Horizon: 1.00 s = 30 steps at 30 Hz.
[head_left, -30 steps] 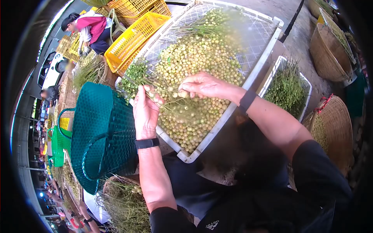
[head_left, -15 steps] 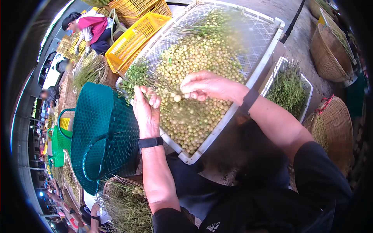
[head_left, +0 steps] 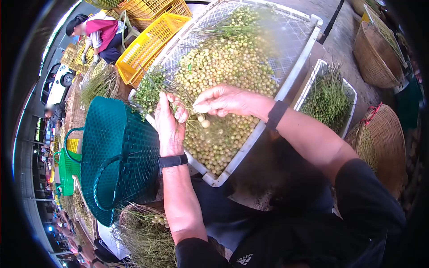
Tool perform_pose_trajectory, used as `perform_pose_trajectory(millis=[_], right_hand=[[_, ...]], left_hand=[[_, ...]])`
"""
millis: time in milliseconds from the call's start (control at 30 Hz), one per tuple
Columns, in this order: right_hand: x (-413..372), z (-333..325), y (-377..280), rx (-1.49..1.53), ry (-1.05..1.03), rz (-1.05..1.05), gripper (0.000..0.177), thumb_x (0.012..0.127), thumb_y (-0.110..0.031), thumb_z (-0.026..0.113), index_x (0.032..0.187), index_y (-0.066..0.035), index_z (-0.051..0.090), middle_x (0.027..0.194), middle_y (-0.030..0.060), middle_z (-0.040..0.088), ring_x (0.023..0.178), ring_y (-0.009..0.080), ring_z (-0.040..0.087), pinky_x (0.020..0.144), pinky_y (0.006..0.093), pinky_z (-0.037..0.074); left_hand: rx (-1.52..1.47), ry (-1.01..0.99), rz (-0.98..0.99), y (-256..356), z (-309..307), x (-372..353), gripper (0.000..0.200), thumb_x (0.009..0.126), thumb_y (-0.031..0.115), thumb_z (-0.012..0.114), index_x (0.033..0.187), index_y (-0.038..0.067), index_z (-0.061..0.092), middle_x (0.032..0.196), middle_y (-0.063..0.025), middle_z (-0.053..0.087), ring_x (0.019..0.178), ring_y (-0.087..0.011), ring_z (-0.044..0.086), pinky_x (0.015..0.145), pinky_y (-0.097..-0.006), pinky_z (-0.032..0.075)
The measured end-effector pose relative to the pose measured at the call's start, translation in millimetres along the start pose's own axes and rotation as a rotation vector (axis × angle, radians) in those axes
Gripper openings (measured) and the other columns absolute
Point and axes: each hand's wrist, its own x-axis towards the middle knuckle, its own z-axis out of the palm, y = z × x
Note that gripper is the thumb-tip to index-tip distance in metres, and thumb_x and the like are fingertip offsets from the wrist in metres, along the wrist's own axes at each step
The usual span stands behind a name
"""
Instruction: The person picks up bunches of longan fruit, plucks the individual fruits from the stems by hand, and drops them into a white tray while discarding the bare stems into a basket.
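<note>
My left hand is closed on a sprig of thin stems with a few small round yellowish fruits hanging from it. Close by on the right, my right hand has its thumb and fingers pinched together at the sprig, just above those fruits. What lies between its fingertips is too small to make out. Both hands are over a white plastic crate, which holds a heap of loose yellowish fruits. Small green fruits on stems lie at its left edge, and more stemmed bunches at the far end.
A teal woven basket stands left of the crate, with a pile of bare stems below. Yellow crates sit beyond. At right are a white box of green bunches and wicker baskets. Another person works at upper left.
My right hand has moved left, closer to my left hand, its fingertips now at the sprig. My left hand keeps its hold. The whole view has shifted slightly.
</note>
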Motion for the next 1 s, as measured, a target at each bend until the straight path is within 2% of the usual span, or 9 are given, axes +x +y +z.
perform_pose_trajectory(millis=[200,233,333,367,467,600,833,933,1000], right_hand=[[-10,-9,-17,0.283,0.090,0.017,0.017,0.087,-0.016,0.058,0.097,-0.003,0.060,0.072,-0.0017,0.055,0.055,0.0027,0.045,0.044,0.0158,0.033],[-10,-11,-20,0.316,0.101,0.036,0.018,0.086,-0.015,0.057,0.100,-0.004,0.059,0.079,0.0004,0.059,0.060,0.0048,0.051,0.045,0.0159,0.035],[-13,-5,-19,0.294,0.183,0.137,0.022,0.086,-0.021,0.057,0.100,-0.004,0.059,0.086,0.0026,0.062,0.062,0.0058,0.052,0.047,0.0151,0.038],[-11,-6,-12,0.309,0.129,0.145,0.024,0.087,-0.026,0.057,0.098,-0.004,0.061,0.090,0.0034,0.063,0.062,0.0066,0.053,0.048,0.0151,0.040],[-3,-4,-1,0.212,0.043,0.223,0.025,0.088,-0.027,0.057,0.097,-0.004,0.061,0.088,0.0024,0.063,0.061,0.0059,0.052,0.046,0.0157,0.039],[-3,-4,2,0.168,-0.066,0.183,0.019,0.088,-0.022,0.058,0.093,-0.004,0.063,0.084,-0.0009,0.062,0.061,0.0018,0.050,0.042,0.0138,0.033],[-3,-12,0,0.146,0.023,0.238,0.019,0.086,-0.020,0.060,0.094,-0.003,0.062,0.081,-0.0015,0.061,0.057,0.0008,0.048,0.040,0.0129,0.029],[-4,-20,-4,0.099,0.149,0.182,0.018,0.085,-0.019,0.061,0.092,-0.003,0.062,0.080,-0.0001,0.060,0.055,0.0008,0.046,0.039,0.0129,0.028],[-7,-27,-8,0.334,0.106,0.094,0.017,0.085,-0.019,0.061,0.089,-0.002,0.062,0.081,0.0023,0.061,0.055,0.0011,0.046,0.039,0.0121,0.026]], left_hand=[[-0.069,0.009,0.087,2,-21,9,0.026,0.096,0.033,0.042,0.081,0.011,0.045,0.068,0.0010,0.042,0.049,-0.0053,0.034,0.041,-0.0190,0.027],[-0.077,0.017,0.083,5,-19,7,0.027,0.096,0.033,0.042,0.080,0.011,0.044,0.068,0.0009,0.042,0.048,-0.0055,0.033,0.041,-0.0190,0.027],[-0.069,0.001,0.042,3,-11,3,0.027,0.096,0.033,0.042,0.081,0.011,0.044,0.068,0.0005,0.042,0.048,-0.0055,0.033,0.041,-0.0188,0.027],[-0.081,-0.009,0.036,1,-10,3,0.027,0.096,0.033,0.041,0.081,0.011,0.044,0.068,0.0000,0.042,0.048,-0.0056,0.033,0.042,-0.0188,0.027],[-0.043,-0.040,0.052,-1,-5,4,0.027,0.096,0.033,0.042,0.081,0.011,0.045,0.069,-0.0001,0.043,0.049,-0.0057,0.034,0.042,-0.0189,0.027],[0.030,0.024,0.053,-3,-2,5,0.026,0.096,0.033,0.042,0.083,0.011,0.046,0.071,0.0000,0.044,0.050,-0.0061,0.034,0.043,-0.0194,0.028],[0.041,0.049,0.125,-6,-3,5,0.026,0.096,0.033,0.043,0.081,0.011,0.046,0.070,-0.0003,0.044,0.051,-0.0072,0.034,0.045,-0.0205,0.028],[0.120,0.094,0.175,-8,-7,6,0.027,0.096,0.032,0.043,0.081,0.010,0.046,0.068,-0.0008,0.043,0.051,-0.0086,0.034,0.045,-0.0214,0.028],[0.063,0.238,0.203,-9,-11,10,0.027,0.094,0.031,0.046,0.079,0.009,0.046,0.065,-0.0009,0.041,0.048,-0.0096,0.035,0.042,-0.0228,0.029]])
